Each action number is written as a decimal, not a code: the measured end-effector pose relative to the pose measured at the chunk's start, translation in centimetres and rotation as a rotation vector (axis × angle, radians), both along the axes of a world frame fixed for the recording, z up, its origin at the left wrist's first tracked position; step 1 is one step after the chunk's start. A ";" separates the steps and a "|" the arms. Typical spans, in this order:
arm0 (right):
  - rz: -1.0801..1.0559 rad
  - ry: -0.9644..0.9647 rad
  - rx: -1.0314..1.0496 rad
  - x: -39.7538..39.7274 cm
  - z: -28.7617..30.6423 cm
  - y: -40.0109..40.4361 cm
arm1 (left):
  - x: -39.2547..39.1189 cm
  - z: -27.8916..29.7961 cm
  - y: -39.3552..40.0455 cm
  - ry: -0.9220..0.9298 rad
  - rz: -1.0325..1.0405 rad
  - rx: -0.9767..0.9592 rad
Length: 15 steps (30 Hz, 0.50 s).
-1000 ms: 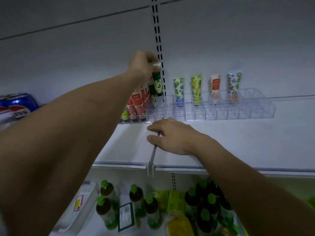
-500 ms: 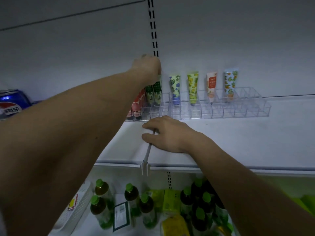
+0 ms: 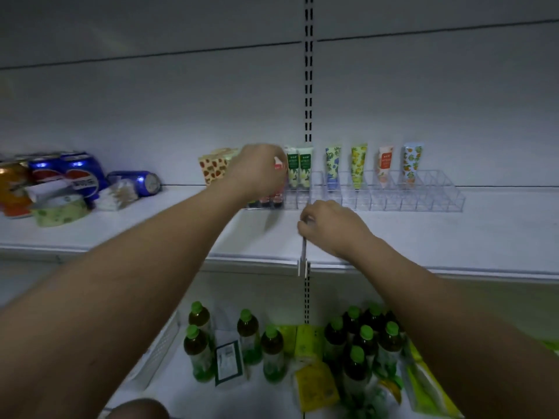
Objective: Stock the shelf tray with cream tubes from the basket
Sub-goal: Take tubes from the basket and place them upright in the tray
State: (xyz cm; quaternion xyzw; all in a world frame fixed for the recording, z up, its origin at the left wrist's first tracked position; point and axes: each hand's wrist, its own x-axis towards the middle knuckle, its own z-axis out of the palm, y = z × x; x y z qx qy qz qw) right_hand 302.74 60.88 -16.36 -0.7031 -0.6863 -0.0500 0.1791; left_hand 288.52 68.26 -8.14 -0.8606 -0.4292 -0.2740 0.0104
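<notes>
Cream tubes stand upright in the clear shelf tray (image 3: 423,201), which sits on the white shelf (image 3: 484,234) against the back wall. Two green-labelled tubes (image 3: 299,167) stand side by side near the tray's left part; to their right, spaced apart, come a blue-leaf tube (image 3: 332,166), a yellow-green tube (image 3: 358,164), an orange-and-white tube (image 3: 385,166) and a tube with orange fruit print (image 3: 412,163). The front compartments on the right hold nothing visible.

The left hand (image 3: 257,173) is blurred at the tray's left end, just beside the green-labelled pair, fingers curled over red-and-white tubes (image 3: 276,196) there — whether it actually grips one cannot be told. The right hand (image 3: 331,226) rests on the shelf in front of the tray, fingers curled around a thin white divider strip (image 3: 303,252) that runs to the shelf edge.

Blue soda cans (image 3: 75,173) sit at far left — green-capped bottles (image 3: 248,334) fill the shelf below.
</notes>
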 end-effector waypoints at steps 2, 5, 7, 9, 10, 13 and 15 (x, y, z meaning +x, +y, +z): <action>-0.082 -0.123 0.046 -1.2 0.1 -0.9 | -1.5 -1.9 -1.5 -0.011 0.016 -0.031; -0.132 -0.058 0.013 -3.0 0.9 -2.9 | -4.2 -3.7 -3.7 -0.031 0.027 -0.045; -0.132 0.088 -0.051 -3.8 1.7 -4.6 | -5.8 -4.4 -5.0 -0.030 0.035 -0.042; -0.097 0.161 -0.059 -4.9 2.6 -6.3 | -7.5 -5.1 -6.5 -0.058 0.046 -0.055; -0.079 0.190 -0.045 -5.4 3.0 -7.3 | -8.3 -5.4 -7.3 -0.088 0.054 -0.069; -0.010 0.346 -0.061 -7.3 2.7 -10.9 | -10.7 -7.0 -9.8 -0.171 0.062 -0.142; -0.004 0.433 -0.113 -8.2 1.0 -13.1 | -12.1 -8.7 -11.5 -0.211 0.046 -0.235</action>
